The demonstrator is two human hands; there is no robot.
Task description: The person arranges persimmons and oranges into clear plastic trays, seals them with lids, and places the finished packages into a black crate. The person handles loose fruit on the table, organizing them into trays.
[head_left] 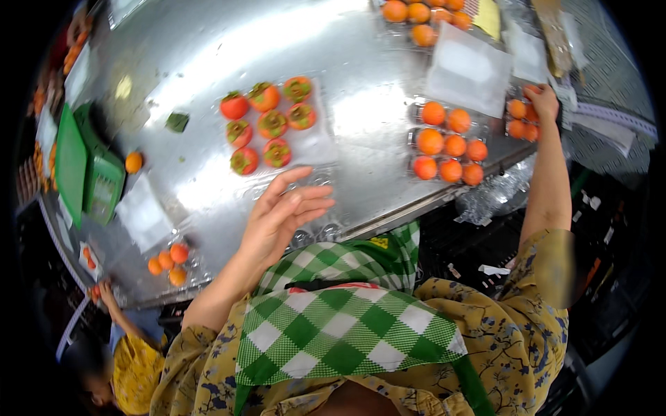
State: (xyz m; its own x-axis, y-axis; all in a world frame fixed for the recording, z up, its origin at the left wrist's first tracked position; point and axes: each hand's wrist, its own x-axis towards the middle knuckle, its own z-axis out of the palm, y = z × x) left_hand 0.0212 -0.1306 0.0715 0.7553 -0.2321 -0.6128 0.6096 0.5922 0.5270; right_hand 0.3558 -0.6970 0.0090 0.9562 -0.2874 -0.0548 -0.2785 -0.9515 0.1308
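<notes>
My left hand (281,215) hovers over the near edge of the metal table with its fingers stretched apart and nothing in them. Just beyond its fingertips, several red-orange persimmons (272,125) lie with green-brown calyxes up in a clear plastic tray (319,135). Part of the tray's lid, near my left hand, is see-through and hard to make out. Far to the right, my right hand (544,102) has its fingers curled over the corner of a small clear pack of persimmons (517,109). Its fingertips are partly hidden.
Another clear tray of persimmons (454,145) sits right of centre, below white sheets (468,69). More fruit (418,12) is at the top right. On the left are a green basket (103,180), a loose orange fruit (134,163) and a small pack (166,263). Another person (135,364) works at lower left.
</notes>
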